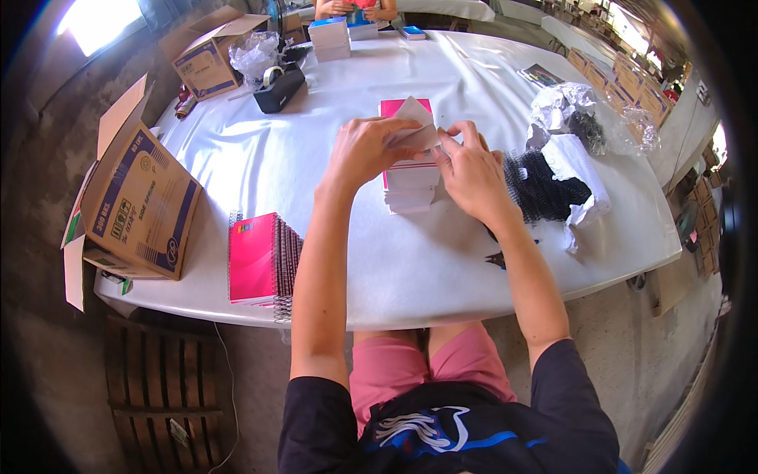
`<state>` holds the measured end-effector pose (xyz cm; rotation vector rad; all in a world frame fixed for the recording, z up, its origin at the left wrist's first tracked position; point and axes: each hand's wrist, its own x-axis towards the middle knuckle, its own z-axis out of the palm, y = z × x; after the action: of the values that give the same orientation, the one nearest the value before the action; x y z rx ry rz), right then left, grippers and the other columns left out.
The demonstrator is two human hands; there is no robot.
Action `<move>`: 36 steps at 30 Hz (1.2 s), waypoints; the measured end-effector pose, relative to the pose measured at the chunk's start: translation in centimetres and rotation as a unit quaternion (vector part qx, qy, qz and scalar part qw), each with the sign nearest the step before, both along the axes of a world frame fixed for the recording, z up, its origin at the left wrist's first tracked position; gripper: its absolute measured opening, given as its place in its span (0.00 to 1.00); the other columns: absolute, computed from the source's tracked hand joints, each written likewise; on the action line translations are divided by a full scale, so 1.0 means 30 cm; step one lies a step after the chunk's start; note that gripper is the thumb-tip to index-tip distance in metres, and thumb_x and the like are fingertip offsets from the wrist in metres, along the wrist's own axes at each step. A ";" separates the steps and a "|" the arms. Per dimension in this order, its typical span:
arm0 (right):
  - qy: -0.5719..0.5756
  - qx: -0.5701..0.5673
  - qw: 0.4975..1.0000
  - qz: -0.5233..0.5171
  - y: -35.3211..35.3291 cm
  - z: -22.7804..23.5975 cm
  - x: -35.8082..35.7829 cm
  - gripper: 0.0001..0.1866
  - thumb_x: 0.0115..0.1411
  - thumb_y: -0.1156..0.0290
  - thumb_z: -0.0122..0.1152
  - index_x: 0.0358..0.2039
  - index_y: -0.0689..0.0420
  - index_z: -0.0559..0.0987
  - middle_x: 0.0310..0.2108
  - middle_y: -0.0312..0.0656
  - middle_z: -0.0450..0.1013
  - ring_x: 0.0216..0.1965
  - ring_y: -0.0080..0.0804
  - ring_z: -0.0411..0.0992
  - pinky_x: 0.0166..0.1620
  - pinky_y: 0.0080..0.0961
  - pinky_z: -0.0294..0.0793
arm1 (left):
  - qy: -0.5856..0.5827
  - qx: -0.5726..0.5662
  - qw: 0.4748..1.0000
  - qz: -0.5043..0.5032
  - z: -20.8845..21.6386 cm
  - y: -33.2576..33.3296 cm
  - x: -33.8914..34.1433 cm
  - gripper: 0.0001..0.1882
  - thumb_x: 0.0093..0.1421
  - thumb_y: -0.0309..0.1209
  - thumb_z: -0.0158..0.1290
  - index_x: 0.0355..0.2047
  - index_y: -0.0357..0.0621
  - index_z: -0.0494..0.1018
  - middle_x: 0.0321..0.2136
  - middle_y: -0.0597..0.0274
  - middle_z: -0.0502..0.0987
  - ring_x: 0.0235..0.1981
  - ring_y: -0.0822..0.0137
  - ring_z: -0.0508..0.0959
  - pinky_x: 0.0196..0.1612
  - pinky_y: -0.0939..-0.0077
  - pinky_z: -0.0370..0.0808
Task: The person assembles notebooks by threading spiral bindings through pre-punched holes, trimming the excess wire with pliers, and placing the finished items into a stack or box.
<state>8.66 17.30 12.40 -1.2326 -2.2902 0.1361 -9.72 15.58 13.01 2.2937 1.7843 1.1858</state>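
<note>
A stack of pink-covered notebook blocks, its white page edges facing me, stands near the middle of the table. Over its top, my left hand pinches some white paper sheets, lifted and tilted up to a point. On the other side, my right hand has its thumb and fingertips closed at the right edge of these sheets; the exact grip is partly hidden. A pink cover shows behind the paper. Left of my left forearm sits a pile of spiral-bound pink notebooks.
Black binding coils lie with crumpled white paper at the right. An open carton stands left, another carton behind it. A black tape dispenser and blue-topped book stacks are farther back, near another person's hands.
</note>
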 end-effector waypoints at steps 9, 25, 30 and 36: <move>0.066 -0.055 0.995 0.054 0.074 0.026 0.023 0.19 0.62 0.57 0.49 0.42 0.57 0.79 0.46 0.44 0.69 0.45 0.43 0.71 0.49 0.41 0.67 | -0.050 -0.037 0.998 -0.006 0.005 0.015 -0.023 0.23 0.43 0.45 0.65 0.41 0.55 0.80 0.26 0.52 0.80 0.28 0.58 0.80 0.35 0.69 0.75; 0.079 -0.051 0.994 0.057 0.090 0.034 0.017 0.20 0.57 0.62 0.50 0.45 0.60 0.78 0.46 0.45 0.69 0.45 0.43 0.71 0.50 0.35 0.68 | -0.030 -0.117 0.993 0.008 0.056 0.009 -0.016 0.24 0.44 0.46 0.65 0.43 0.59 0.78 0.32 0.54 0.81 0.32 0.59 0.81 0.39 0.67 0.75; 0.099 -0.079 0.990 0.069 0.093 0.037 0.019 0.19 0.58 0.61 0.52 0.43 0.61 0.79 0.45 0.47 0.70 0.45 0.44 0.71 0.50 0.34 0.68 | -0.031 -0.101 0.994 0.010 0.037 0.010 -0.020 0.25 0.43 0.47 0.65 0.44 0.59 0.78 0.31 0.53 0.81 0.32 0.61 0.81 0.37 0.68 0.75; 0.140 -0.074 0.984 0.079 0.108 0.020 0.024 0.19 0.59 0.61 0.52 0.42 0.62 0.79 0.42 0.48 0.71 0.44 0.45 0.71 0.50 0.34 0.68 | -0.017 -0.096 0.995 0.013 0.042 0.020 -0.015 0.23 0.46 0.47 0.63 0.44 0.58 0.78 0.30 0.52 0.80 0.29 0.63 0.80 0.35 0.69 0.74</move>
<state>9.39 20.55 12.99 -1.0259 -2.1568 0.5131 -10.18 16.16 14.27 2.1390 1.8331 1.0005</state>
